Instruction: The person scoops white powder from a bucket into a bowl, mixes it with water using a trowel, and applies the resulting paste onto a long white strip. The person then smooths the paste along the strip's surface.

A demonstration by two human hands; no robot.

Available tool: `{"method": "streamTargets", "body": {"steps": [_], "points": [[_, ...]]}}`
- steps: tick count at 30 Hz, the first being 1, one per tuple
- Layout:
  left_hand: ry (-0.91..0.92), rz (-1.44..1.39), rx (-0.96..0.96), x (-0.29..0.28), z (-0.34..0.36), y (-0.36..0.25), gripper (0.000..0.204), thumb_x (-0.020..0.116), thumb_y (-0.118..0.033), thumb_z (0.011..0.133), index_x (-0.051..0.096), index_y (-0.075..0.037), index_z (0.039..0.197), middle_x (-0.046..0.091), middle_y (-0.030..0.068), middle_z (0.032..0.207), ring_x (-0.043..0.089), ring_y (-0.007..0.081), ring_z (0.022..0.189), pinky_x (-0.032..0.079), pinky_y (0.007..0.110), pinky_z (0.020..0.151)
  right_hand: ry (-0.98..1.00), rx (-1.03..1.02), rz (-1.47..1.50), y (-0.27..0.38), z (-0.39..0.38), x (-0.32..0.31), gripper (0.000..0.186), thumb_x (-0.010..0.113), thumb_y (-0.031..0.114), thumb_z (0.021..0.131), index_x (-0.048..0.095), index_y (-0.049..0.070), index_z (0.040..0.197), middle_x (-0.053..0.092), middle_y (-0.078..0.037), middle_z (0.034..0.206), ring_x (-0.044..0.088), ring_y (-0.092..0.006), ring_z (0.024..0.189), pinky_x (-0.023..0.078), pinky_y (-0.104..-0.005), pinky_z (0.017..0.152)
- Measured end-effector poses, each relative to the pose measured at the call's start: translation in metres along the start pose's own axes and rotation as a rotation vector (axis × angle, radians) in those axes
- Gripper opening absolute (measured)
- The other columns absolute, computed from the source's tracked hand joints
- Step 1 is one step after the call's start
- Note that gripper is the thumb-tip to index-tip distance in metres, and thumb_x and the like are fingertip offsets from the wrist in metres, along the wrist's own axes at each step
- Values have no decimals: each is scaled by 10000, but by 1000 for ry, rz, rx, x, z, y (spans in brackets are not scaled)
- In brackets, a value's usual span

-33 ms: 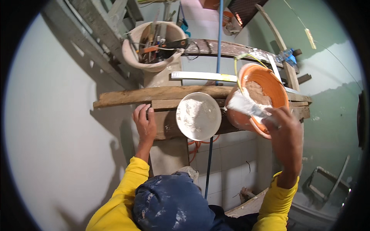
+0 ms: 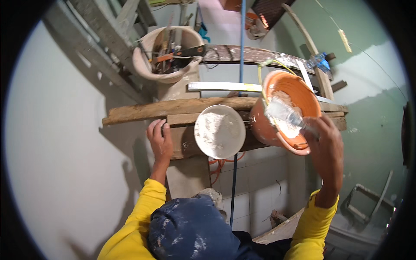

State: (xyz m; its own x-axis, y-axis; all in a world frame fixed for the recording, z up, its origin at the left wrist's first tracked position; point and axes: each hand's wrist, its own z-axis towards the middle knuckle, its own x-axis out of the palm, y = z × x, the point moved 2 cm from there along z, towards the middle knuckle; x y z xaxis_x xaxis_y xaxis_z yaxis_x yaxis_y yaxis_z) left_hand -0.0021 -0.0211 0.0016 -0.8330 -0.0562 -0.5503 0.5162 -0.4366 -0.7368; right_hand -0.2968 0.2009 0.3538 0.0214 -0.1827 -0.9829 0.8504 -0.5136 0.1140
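My left hand (image 2: pixel 159 141) has its fingers curled on the wooden planks (image 2: pixel 182 145), left of a white round container (image 2: pixel 219 132) of pale powder. In my right hand (image 2: pixel 323 145) is a handled tool (image 2: pixel 286 113), perhaps a scraper or trowel, its blurred pale blade inside the orange bucket (image 2: pixel 262 128), over light powdery material. The bucket stands tilted on the planks, right of the white container, with a yellow-green handle.
A pale bucket of tools (image 2: pixel 147 69) stands back left. Behind the planks are a metal bar (image 2: pixel 223 86), a vertical blue pole (image 2: pixel 242 52) and a blue plastic bottle (image 2: pixel 321 63). Timber (image 2: pixel 93 52) leans at left; orange cable (image 2: pixel 214 169) hangs below.
My right hand has shifted slightly right, and the blade has risen and turned a little inside the orange bucket. My left hand stays on the planks; the whole view has shifted slightly.
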Motion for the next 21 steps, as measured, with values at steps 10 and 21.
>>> {"method": "streamTargets", "body": {"steps": [10,21], "points": [[45,25,35,5,1,-1,272,618,-203,1083,728,0,1227,657,168,1289,570,363,1246,438,501,1109,89,-35,-453,-140,56,118,126,689,206,964,778,117,978,723,-105,1034,710,-305,1068,482,-488,927],[71,52,25,-2,0,-3,284,611,-214,1093,725,0,1240,649,176,1296,563,369,1269,437,506,1115,290,123,18,-139,54,128,181,775,248,955,788,108,1069,754,-139,1076,704,-351,1093,435,-516,931]]}}
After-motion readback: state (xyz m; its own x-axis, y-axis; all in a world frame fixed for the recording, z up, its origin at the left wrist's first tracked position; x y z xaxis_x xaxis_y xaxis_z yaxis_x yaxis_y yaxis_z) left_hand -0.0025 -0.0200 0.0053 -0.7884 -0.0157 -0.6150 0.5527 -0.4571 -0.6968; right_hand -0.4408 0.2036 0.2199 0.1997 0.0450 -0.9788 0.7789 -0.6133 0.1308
